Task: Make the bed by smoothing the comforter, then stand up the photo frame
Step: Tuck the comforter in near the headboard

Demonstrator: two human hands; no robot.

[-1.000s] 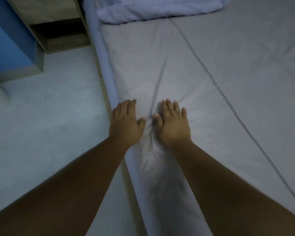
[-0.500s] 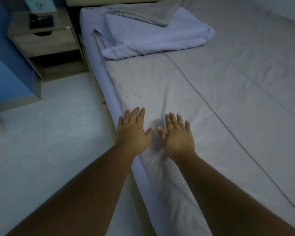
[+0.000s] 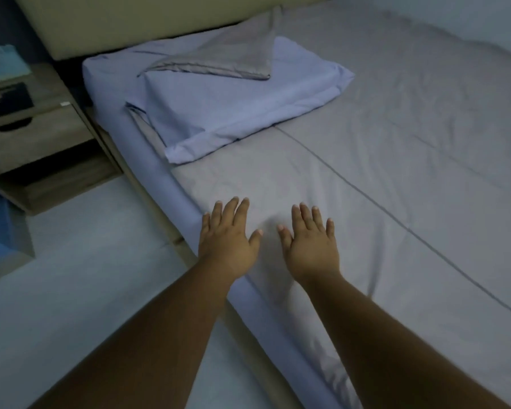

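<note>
The grey comforter [image 3: 381,187] covers the bed, with thin dark seam lines running across it. My left hand [image 3: 226,242] lies flat and open on its near left edge, fingers spread. My right hand [image 3: 310,243] rests flat beside it, a short gap between the thumbs. Between and around my hands the cloth looks nearly flat; faint wrinkles show farther right. A dark flat object [image 3: 3,98], possibly the photo frame, lies on the wooden nightstand [image 3: 42,134] at the upper left; I cannot make it out for certain.
A lavender pillow [image 3: 233,107] with a folded-back grey corner of cloth on top lies at the head of the bed. A beige headboard [image 3: 130,22] stands behind. A light blue box [image 3: 0,63] sits on the nightstand. Pale floor lies left of the bed.
Both hands slid forward along the comforter's edge and moved apart. The bunched crease between them has flattened. My view lifted, bringing the pillow, headboard and nightstand into sight.
</note>
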